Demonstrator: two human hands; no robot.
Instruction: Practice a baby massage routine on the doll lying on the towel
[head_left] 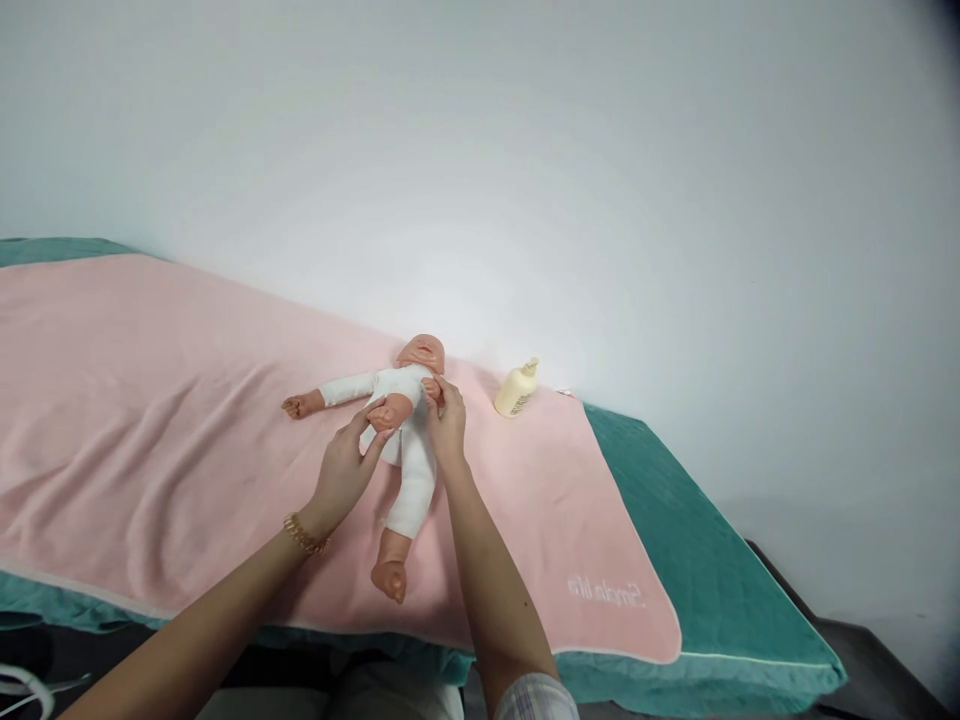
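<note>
A baby doll (pixel 417 500) with a white cloth body lies on its back on a pink blanket (pixel 210 400), its head toward the wall. My left hand (pixel 352 462) is closed around one of the doll's feet, and that leg is bent up over the belly. At the doll's chest, my right hand (pixel 448 415) grips the doll's small hand between thumb and fingers. The doll's other arm stretches out to the left, and its other leg points toward me, both resting on the blanket.
A cream pump bottle (pixel 517 390) stands on the blanket to the right of the doll, near the white wall (pixel 480 180). Under the blanket is a green padded cover (pixel 712 540), showing at the right end and along the front edge.
</note>
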